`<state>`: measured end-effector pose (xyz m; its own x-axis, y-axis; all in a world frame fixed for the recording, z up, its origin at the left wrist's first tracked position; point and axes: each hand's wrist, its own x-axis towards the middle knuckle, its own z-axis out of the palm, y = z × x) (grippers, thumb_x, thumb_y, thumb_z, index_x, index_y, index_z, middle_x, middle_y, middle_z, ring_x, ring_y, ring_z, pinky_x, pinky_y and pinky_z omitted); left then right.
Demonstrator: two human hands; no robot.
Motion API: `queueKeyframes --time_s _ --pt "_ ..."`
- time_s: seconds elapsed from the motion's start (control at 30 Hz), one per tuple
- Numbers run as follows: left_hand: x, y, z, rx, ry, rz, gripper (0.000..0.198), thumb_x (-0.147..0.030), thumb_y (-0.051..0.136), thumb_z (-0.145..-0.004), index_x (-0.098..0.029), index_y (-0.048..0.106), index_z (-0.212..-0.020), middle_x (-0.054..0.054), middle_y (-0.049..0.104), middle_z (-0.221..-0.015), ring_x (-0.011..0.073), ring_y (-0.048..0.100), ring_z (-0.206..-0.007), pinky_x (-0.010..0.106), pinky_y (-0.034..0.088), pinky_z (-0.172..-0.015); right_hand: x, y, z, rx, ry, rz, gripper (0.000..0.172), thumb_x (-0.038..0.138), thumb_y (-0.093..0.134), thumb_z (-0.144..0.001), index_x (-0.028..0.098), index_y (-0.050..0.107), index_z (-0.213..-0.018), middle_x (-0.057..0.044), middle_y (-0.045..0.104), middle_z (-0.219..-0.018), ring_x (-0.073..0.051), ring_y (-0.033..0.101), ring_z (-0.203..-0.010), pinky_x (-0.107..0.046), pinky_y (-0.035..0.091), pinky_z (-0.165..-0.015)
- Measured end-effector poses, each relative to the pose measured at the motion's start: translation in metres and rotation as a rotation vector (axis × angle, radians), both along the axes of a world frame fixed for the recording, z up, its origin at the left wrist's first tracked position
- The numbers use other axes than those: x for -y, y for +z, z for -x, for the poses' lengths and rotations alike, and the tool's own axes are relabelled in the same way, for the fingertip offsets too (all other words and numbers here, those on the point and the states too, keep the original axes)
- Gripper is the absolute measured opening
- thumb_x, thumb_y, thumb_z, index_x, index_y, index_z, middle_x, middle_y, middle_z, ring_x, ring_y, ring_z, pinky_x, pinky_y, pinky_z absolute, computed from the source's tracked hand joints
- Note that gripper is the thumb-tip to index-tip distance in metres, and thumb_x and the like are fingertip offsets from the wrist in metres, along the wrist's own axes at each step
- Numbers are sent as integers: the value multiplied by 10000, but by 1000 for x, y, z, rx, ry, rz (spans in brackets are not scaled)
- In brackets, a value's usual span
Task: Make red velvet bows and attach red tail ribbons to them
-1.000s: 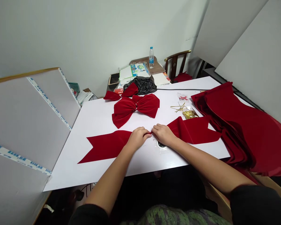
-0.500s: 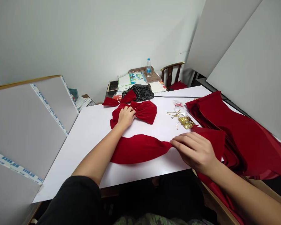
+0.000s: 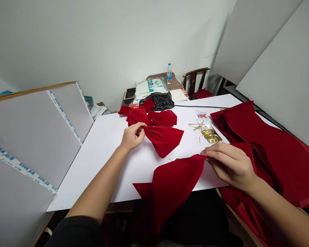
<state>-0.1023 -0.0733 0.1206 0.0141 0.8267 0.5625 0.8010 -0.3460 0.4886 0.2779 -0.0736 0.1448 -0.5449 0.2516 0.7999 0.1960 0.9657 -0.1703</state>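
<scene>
Between the thumb and fingers of my left hand (image 3: 133, 136) is a red velvet bow (image 3: 164, 139), pinched at its gathered middle and lifted a little over the white table. My right hand (image 3: 229, 164) pinches the gathered top of a red velvet fabric piece (image 3: 177, 187), which droops past the table's near edge. Behind the left hand lies another red bow (image 3: 162, 117), with small shiny bits at its centre. Gold twist ties (image 3: 211, 134) lie beyond my right hand, some loose and some in clear wrapping.
A thick pile of red velvet (image 3: 270, 147) covers the right side of the white table (image 3: 92, 171). At the back are a black plastic bag (image 3: 158, 101), papers and a water bottle (image 3: 169, 73). White panels (image 3: 36, 137) stand at the left. A wooden chair (image 3: 193, 82) is behind.
My left hand has drawn back toward me, lifting a bow off the others. My right hand has moved slightly right and raised its fabric piece, which now hangs over the table edge.
</scene>
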Motion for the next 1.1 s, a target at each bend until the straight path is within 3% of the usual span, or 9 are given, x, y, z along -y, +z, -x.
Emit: queueKeyframes --time_s 0.07,0.17,0.3,0.4,0.6,0.67,0.73,0.87,1.1 --pt "1 -11 -4 254 -37 127 252 -215 503 -844 -178 684 -1015 37 698 -810 170 641 -704 294 500 -672 -3 -3 8 20 0 3 282 19 624 -919 204 671 -1127 -74 721 -927 -182 676 -798 -325 556 -682" --pt "-3 -9 -14 411 -46 203 201 -277 498 -876 -176 664 -930 39 685 -795 169 645 -722 296 517 -689 -3 1 20 41 66 47 261 30 583 -947 213 673 -1111 -48 668 -838 -158 629 -734 -297 516 -636" --pt "-9 10 -21 288 -81 278 111 -253 640 -816 -189 646 -907 42 727 -896 176 675 -798 286 526 -720 2 8 37 9 86 87 254 41 536 -976 208 661 -1122 -55 634 -825 -163 606 -764 -290 508 -651" --pt "-11 15 -21 193 -128 382 122 -145 570 -801 -205 578 -907 40 742 -933 189 707 -836 290 538 -732 5 3 53 46 52 80 205 60 514 -999 178 656 -1088 -61 617 -824 -161 563 -755 -283 480 -638" --pt "-5 9 -43 -306 -89 351 459 -85 481 -908 -178 470 -1358 121 729 -1073 278 732 -914 361 541 -760 5 -25 99 140 41 160 240 87 466 -1020 176 687 -995 -67 640 -885 -162 550 -809 -276 465 -698" --pt "-1 7 -55 -316 -136 366 455 -99 484 -936 -173 464 -1384 124 730 -1102 277 732 -955 360 552 -787 -1 -38 111 182 -24 148 269 88 449 -1024 177 697 -967 -64 618 -862 -167 516 -787 -284 430 -680" --pt "3 6 -63 -284 -193 368 354 -110 510 -939 -179 553 -1284 111 729 -1110 268 722 -995 363 562 -843 -8 -51 116 193 -94 125 283 88 436 -1033 170 707 -1014 -71 620 -879 -173 512 -794 -289 419 -680" --pt "10 10 -62 -222 -290 333 266 -119 552 -944 -195 688 -1159 95 703 -1139 240 690 -1066 370 554 -971 -20 -70 108 207 -220 64 268 110 453 -1048 149 703 -1138 -104 680 -982 -194 557 -862 -302 441 -703" --pt "14 27 -67 -183 -289 402 205 -106 628 -931 -186 725 -1094 47 770 -1103 222 711 -1013 360 543 -939 -22 -75 106 114 -275 -79 204 93 511 -1029 118 713 -1038 -95 709 -946 -198 563 -839 -309 472 -673"
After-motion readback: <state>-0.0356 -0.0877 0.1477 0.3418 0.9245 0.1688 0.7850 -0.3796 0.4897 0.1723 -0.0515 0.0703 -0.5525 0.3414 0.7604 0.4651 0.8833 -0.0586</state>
